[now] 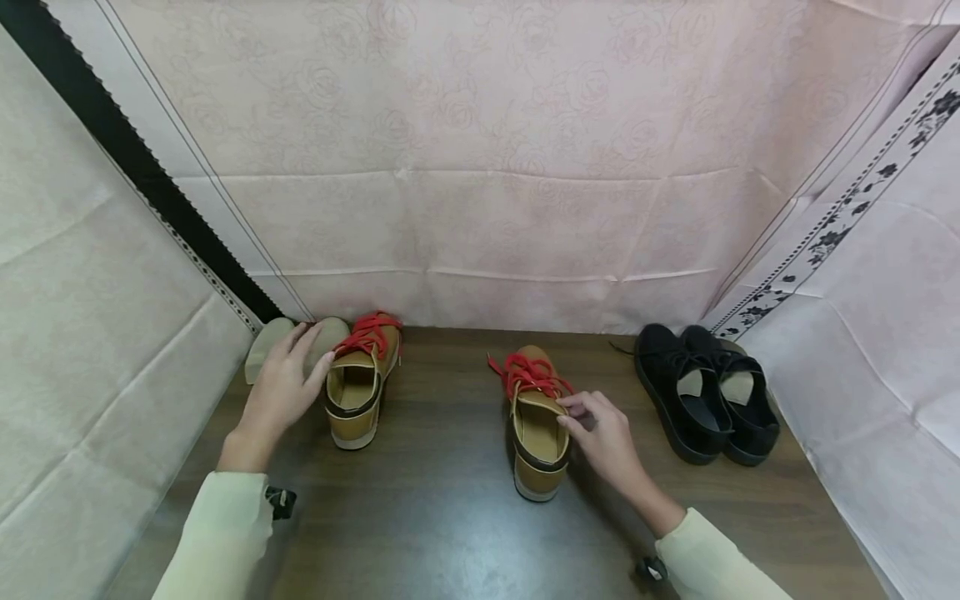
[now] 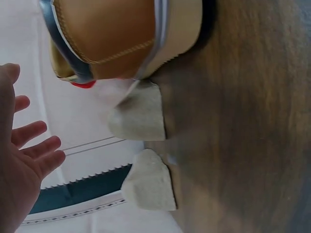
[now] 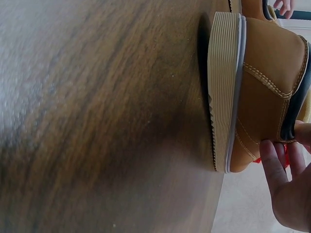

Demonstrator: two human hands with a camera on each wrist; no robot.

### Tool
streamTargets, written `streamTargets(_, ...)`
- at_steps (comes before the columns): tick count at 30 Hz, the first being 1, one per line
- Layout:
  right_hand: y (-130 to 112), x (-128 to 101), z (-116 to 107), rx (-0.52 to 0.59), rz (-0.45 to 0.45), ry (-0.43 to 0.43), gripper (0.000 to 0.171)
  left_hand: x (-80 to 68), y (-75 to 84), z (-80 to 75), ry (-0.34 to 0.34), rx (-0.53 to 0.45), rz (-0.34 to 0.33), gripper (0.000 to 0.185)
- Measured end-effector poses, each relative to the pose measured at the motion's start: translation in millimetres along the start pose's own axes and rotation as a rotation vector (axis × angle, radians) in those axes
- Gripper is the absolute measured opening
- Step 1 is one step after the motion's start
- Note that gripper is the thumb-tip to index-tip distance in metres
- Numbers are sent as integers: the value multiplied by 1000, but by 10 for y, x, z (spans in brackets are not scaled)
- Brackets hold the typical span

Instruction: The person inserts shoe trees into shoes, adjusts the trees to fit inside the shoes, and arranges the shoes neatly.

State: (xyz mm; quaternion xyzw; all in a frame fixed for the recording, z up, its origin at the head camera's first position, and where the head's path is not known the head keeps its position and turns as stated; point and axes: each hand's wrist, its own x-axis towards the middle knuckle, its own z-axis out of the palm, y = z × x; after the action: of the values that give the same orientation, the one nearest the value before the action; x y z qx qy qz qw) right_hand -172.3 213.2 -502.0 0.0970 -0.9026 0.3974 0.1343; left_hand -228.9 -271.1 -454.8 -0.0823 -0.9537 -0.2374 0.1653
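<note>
A tan shoe with red laces stands on the wooden surface right of the middle. My right hand pinches the right edge of its opening, thumb at the inner side and fingers against the outside, as the right wrist view shows. Its match, a second tan shoe with red laces, stands further left. Beside that shoe my left hand hovers with its fingers spread and holds nothing. Beyond the left hand, two beige pieces with rounded ends stand at the back left corner, partly hidden by the hand in the head view.
A pair of black lace-up shoes stands side by side at the right, with pale patches inside. Pale patterned cloth hangs at the back, and more cloth closes off both sides. The brown wooden surface reaches toward me.
</note>
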Motion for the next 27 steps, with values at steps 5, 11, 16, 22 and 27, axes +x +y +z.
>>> streamTargets(5, -5, -4, -3, 8, 1, -5, 20, 21, -93, 42, 60, -46, -38, 57)
streamTargets(11, -14, 1, -4, 4, 5, -5, 21, 55, -204, 70, 84, -67, -108, 59)
streamTargets(16, -7, 8, 2, 1, 8, -9, 21, 82, -280, 105, 83, -94, -155, 65)
streamTargets(22, -7, 7, 4, -5, 8, -7, 21, 123, -358, 144, 13, -102, -204, 72)
streamTargets(27, -4, 4, 1, -5, 7, -5, 21, 163, -425, 182, -4, -99, -229, 70)
